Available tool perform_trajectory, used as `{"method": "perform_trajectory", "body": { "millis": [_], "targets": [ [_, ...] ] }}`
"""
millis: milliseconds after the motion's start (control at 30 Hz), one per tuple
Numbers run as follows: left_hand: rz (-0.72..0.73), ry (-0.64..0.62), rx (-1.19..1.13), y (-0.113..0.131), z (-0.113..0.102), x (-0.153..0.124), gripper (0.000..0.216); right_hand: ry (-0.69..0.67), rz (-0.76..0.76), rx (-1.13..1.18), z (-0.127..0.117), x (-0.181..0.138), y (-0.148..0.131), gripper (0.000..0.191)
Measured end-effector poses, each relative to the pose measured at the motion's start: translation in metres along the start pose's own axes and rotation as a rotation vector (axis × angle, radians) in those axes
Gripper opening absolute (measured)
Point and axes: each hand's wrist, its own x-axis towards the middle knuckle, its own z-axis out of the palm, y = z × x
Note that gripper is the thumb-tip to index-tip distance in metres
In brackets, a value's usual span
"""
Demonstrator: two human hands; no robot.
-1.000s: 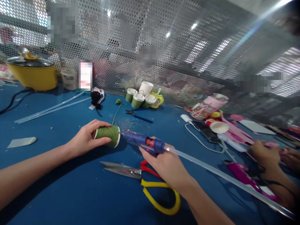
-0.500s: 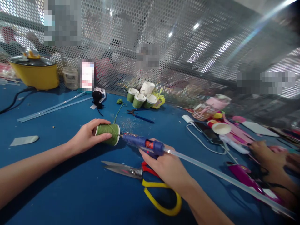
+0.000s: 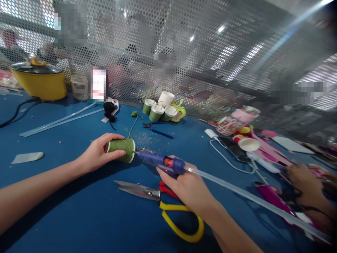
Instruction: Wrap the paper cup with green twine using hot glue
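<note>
My left hand point(image 3: 104, 151) is closed around a small cup wrapped in green yarn point(image 3: 121, 149), lying on its side with its white rim to the right. A green strand runs from the cup back to a small bundle of yarn point(image 3: 134, 114). In my right hand point(image 3: 188, 182) is a blue glue gun point(image 3: 158, 160), its nozzle at the cup's rim; whether it touches, I cannot tell. A long clear glue stick point(image 3: 237, 189) sticks out of the gun's back. Scissors point(image 3: 150, 193) with red and yellow handles lie partly under my right hand.
Behind stand several green-wrapped cups point(image 3: 157, 113), a white cup stack point(image 3: 166, 98) and blue pliers point(image 3: 158, 130). At left are loose glue sticks point(image 3: 60, 119) and a yellow electric pot point(image 3: 39, 82). Another person's hand point(image 3: 305, 179) works at right, near a purple tool point(image 3: 275, 198).
My hands, the cup and the glue gun hold almost the same position. The other person's hand at the right has shifted slightly.
</note>
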Motion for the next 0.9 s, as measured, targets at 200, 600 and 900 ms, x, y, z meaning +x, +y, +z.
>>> {"method": "perform_trajectory", "body": {
  "millis": [200,600,900],
  "targets": [
    [0.153,0.006,0.064,-0.0055,-0.0003,-0.0008,0.036,0.026,-0.015,0.042,-0.0050,0.0020,-0.0045,0.012],
    [0.336,-0.031,0.153,-0.0046,-0.0015,-0.0035,0.037,0.063,-0.025,0.030,-0.0054,0.0031,-0.0023,0.012],
    [0.399,-0.066,0.172,-0.0027,-0.0004,-0.0068,0.037,0.075,-0.003,-0.024,-0.0013,0.0041,0.0034,0.012]
  ]
}}
